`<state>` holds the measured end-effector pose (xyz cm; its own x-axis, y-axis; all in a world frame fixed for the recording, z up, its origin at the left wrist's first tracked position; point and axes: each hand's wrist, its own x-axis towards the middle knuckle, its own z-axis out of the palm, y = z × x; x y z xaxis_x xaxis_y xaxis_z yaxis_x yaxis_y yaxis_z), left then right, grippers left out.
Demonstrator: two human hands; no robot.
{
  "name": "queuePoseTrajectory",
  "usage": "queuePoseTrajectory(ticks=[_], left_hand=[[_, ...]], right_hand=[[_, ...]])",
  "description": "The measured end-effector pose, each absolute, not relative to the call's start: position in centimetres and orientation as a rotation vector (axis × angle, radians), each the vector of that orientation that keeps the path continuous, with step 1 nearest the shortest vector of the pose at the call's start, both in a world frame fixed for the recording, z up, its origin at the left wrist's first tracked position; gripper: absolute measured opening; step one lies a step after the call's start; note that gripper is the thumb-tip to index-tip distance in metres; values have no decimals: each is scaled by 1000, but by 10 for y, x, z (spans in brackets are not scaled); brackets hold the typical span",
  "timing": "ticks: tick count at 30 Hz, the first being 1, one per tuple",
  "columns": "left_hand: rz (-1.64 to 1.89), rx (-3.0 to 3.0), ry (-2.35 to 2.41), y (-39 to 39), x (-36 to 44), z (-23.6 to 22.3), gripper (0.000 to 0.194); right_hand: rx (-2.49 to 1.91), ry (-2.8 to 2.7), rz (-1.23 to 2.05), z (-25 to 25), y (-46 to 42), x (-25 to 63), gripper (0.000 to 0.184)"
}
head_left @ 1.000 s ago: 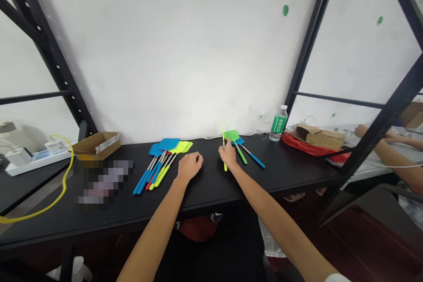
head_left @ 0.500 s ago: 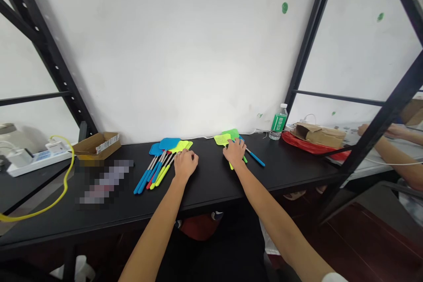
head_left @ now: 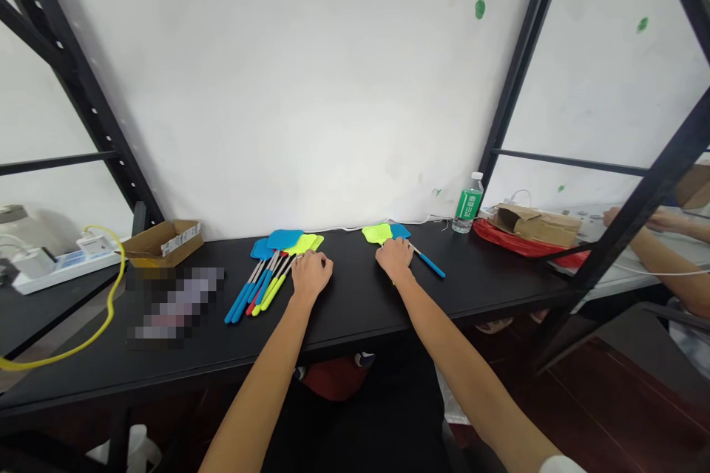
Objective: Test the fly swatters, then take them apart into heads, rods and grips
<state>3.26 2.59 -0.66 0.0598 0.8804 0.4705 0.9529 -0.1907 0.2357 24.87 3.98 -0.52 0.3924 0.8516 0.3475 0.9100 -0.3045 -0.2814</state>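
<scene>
Fly swatters lie on the black table in two groups. In the left group are blue swatters [head_left: 285,239], yellow swatters [head_left: 309,242] and a red handle [head_left: 251,307]. My left hand [head_left: 312,273] rests at the right edge of this group, fingers curled down by the yellow heads; what they hold, if anything, is hidden. My right hand [head_left: 395,259] is closed over the shaft of a yellow-green fly swatter [head_left: 377,233], its head sticking out at the upper left. Partly behind that hand lies a blue fly swatter [head_left: 433,266], its handle pointing right.
An open cardboard box [head_left: 166,244] and a power strip [head_left: 72,270] with a yellow cable [head_left: 111,295] are at the left. A water bottle [head_left: 469,203] stands right, by a red bag [head_left: 504,242] under cardboard [head_left: 535,225]. Another person's arm [head_left: 665,262] shows far right.
The green swatter behind the yellow-green one no longer shows, and more of the blue head is visible. My right hand has shifted slightly, its fingers drawn in. My left hand stays put.
</scene>
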Motion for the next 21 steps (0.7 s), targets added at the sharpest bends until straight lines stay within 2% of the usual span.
queuePoseTrajectory(ticks=[14,21], left_hand=[[-784,-2199,-1925,26,33,-6,29],[-756,-2131,-2030,27,30,-8,19]], right_hand=[[-2224,-1542,-139,-6,40,247,32],[-2166,-1589,-178,-5,39,247,32]])
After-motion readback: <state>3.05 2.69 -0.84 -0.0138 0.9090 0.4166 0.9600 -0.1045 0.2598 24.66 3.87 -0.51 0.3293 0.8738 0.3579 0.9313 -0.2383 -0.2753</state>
